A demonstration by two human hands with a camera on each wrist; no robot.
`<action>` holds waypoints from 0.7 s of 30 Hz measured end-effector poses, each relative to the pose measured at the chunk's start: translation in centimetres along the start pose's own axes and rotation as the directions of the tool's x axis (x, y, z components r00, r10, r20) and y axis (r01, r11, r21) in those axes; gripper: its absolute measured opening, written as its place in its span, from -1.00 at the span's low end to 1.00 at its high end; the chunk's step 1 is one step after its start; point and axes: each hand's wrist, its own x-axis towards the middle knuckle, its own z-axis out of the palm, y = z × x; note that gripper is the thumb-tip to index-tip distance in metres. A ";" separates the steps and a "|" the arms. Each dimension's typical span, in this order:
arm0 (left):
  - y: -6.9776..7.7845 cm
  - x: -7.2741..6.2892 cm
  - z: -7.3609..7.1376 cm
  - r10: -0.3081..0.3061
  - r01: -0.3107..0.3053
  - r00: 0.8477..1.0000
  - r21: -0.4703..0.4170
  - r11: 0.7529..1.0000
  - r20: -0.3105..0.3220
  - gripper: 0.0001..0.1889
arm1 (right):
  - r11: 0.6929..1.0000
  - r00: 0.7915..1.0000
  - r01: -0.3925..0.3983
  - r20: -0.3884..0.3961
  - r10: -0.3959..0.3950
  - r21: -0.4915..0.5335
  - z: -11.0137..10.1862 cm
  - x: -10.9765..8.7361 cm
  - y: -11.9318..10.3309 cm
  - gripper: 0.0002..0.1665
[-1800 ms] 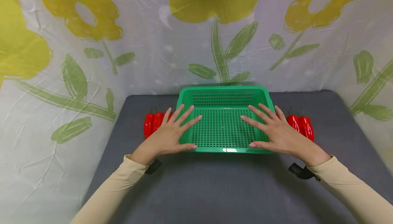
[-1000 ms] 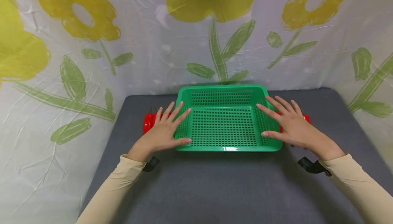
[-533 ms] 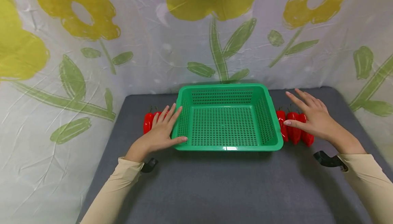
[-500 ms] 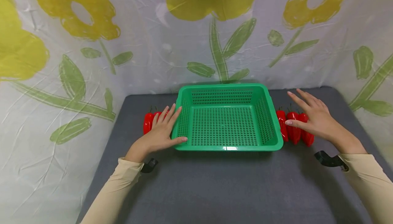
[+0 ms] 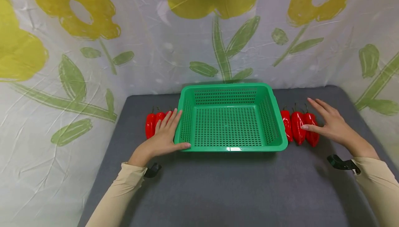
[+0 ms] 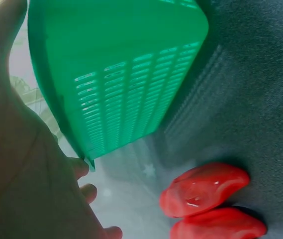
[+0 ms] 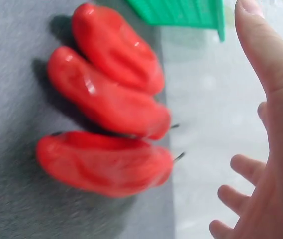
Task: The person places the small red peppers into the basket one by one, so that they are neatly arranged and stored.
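A green plastic basket (image 5: 230, 148) with slotted walls stands at the back middle of the table, nothing inside it. My left hand (image 5: 163, 138) lies at its left rim, fingers spread and thumb at the front left corner. Partly behind that hand are red peppers (image 5: 150, 125); in the left wrist view two peppers (image 6: 206, 189) lie on the grey cloth. My right hand (image 5: 335, 125) hovers by the rightmost of three red peppers (image 5: 298, 128) right of the basket, fingers extended and holding nothing. The right wrist view shows these peppers (image 7: 109, 164) side by side, stems toward the wall.
A grey cloth (image 5: 224, 189) covers the table. Behind it hangs a white curtain (image 5: 149, 61) printed with yellow flowers, close to the basket's back rim. Black straps (image 5: 339, 163) sit at both wrists.
My right hand has moved from the basket's right rim outward over the right peppers, then a little lower and farther right. The left hand has shifted slightly left to the basket's left rim.
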 end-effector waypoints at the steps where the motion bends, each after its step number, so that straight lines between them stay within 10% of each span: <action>1: 0.0 0.0 0.0 -0.002 0.002 1.000 -0.004 1.000 0.002 0.26 | 1.000 1.000 -0.016 0.008 0.015 0.013 0.1 -0.1 0.3 0.23; 21: -0.5 0.1 0.7 -0.029 0.031 0.999 -0.078 0.996 0.026 0.25 | 0.994 0.994 -0.082 0.076 0.077 0.070 2.0 -0.9 4.8 0.20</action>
